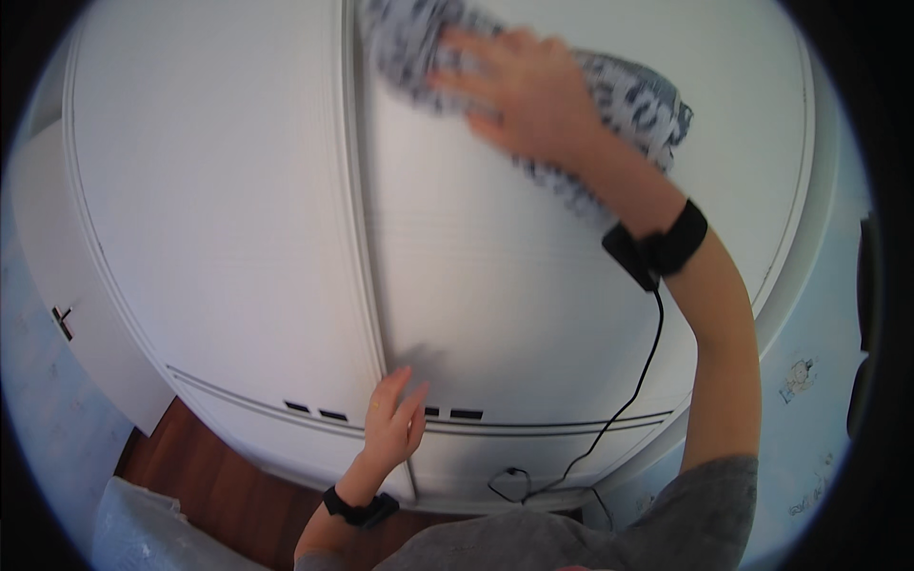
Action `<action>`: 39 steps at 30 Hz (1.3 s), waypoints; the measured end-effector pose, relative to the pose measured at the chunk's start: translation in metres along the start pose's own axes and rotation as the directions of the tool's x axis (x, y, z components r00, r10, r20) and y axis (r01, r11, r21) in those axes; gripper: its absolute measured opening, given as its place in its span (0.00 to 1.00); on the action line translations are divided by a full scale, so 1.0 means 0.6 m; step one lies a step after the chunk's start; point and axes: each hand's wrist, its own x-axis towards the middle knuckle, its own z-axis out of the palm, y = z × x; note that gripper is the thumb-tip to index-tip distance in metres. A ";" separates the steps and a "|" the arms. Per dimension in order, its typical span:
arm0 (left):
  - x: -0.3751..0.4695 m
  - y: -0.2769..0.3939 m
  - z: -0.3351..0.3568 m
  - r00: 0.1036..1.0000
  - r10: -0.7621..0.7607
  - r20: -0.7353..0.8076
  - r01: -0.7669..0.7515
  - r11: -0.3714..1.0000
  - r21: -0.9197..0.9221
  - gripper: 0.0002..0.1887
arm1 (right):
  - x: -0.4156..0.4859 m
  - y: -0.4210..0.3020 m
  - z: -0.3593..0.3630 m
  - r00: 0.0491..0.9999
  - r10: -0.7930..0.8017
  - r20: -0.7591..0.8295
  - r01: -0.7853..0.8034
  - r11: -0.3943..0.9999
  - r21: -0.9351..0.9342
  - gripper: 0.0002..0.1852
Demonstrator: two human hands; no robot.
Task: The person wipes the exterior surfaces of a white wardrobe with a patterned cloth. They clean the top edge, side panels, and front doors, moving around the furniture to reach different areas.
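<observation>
My right hand (532, 96) lies over a grey-and-white cloth with dark spots (635, 100), its fingers spread across the fabric. The cloth is bunched against a white wardrobe door panel (493, 285), and part of it is blurred. A loose flap of fabric hangs below my wrist. Lower down, my left hand (396, 425) holds nothing, with its fingers apart. It is near the vertical edge strip (360, 250) between the two panels; I cannot tell whether a fingertip touches it. Each wrist wears a black band.
A black cable (653, 335) runs from the right wristband to a loop low on the right. Dark rectangular slots (466, 414) line the wardrobe's lower part. At left are a white door with a handle (64, 321), dark red-brown wood flooring (221, 457) and a pale blue covering (153, 532).
</observation>
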 end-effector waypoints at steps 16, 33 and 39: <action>-0.004 -0.015 0.042 0.999 0.000 0.051 -0.001 0.999 0.032 0.30 | -0.494 -0.154 -0.110 0.938 0.038 0.344 -0.161 0.927 0.339 0.11; 0.000 -0.019 0.132 0.955 -0.183 0.234 0.087 0.925 0.369 0.39 | -0.390 0.283 -0.061 0.757 0.517 -0.400 -0.631 0.736 -0.244 0.21; 0.010 -0.004 0.125 0.954 -0.204 0.221 0.106 0.916 0.388 0.38 | -0.366 -0.058 0.003 0.997 0.083 0.007 -0.083 0.997 0.006 0.18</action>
